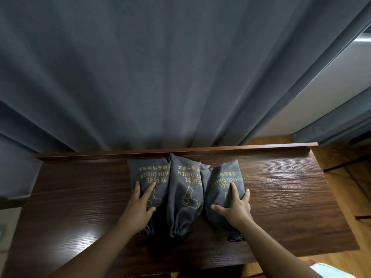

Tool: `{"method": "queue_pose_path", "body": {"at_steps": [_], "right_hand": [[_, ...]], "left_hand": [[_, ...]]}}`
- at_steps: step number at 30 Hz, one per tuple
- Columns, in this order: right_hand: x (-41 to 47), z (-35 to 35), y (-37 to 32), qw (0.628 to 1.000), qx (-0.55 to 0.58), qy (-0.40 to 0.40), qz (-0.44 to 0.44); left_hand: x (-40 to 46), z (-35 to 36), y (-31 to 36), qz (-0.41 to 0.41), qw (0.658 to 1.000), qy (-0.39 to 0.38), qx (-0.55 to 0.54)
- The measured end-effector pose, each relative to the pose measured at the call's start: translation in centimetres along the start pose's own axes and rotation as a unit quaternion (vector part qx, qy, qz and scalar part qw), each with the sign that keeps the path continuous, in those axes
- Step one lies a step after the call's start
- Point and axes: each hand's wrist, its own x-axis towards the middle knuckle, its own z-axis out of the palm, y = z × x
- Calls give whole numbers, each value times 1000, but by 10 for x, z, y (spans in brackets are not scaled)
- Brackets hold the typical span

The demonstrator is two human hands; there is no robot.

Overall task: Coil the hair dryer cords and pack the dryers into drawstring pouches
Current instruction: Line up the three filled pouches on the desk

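Left hand (138,207) and right hand (235,207) rest on outer pouches (222,189).

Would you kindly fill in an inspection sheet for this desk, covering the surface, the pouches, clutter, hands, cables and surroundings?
Surface: dark wooden desk with a raised back ledge.
Job's things: three grey drawstring pouches printed HAIR DRIER lie side by side, necks gathered towards the person: left pouch, middle pouch, right pouch. All look filled; no dryer shows.
Clutter: nothing seen on the desk.
Hands: left hand rests flat on the left pouch; right hand rests on the right pouch, fingers spread.
Cables: nothing seen.
Surroundings: grey curtain behind, wooden floor at right.
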Motion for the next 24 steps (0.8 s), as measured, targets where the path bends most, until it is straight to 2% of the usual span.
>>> {"method": "queue_pose_path", "body": {"at_steps": [4, 16, 24], "right_hand": [[0, 10, -34, 999, -10, 23, -31], [-16, 50, -76, 980, -118, -111, -115], [-38, 102, -134, 959, -162, -114, -203]], "left_hand": [[3, -5, -1, 3, 1000, 6, -3], [-6, -37, -60, -15, 999, 32, -17], [-38, -75, -126, -66, 995, 69, -19]]}}
